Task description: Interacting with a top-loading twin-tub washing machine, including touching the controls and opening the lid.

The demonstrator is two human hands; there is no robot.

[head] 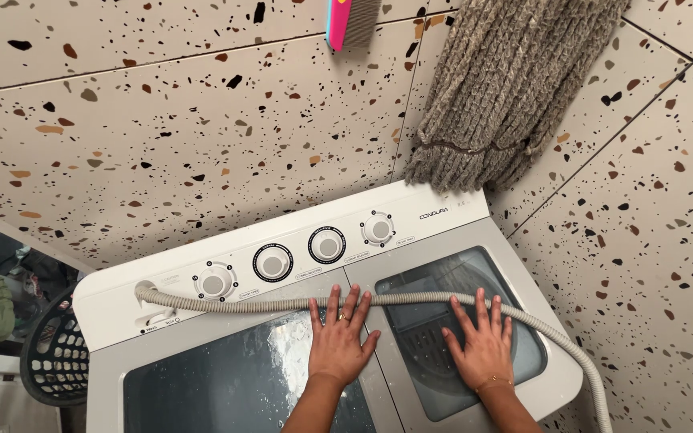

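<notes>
Both forearms are reaching forward from the bottom of the view, side by side and roughly parallel; the left hand (340, 341) is lying flat, palm down, fingers spread and pointing away from the body, a ring showing on one finger; the right hand (484, 346) is resting the same way, palm down, fingers fanned, a thin bracelet sitting at its wrist; neither hand is gripping anything.

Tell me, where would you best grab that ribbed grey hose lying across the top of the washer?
Probably the stretch of the grey hose between the left hand and the right hand, coming from above. There it lies flat and bare on the washer lids, clear of the dials, so fingers can wrap over it from the front. Its ribs should stop slipping.
</notes>
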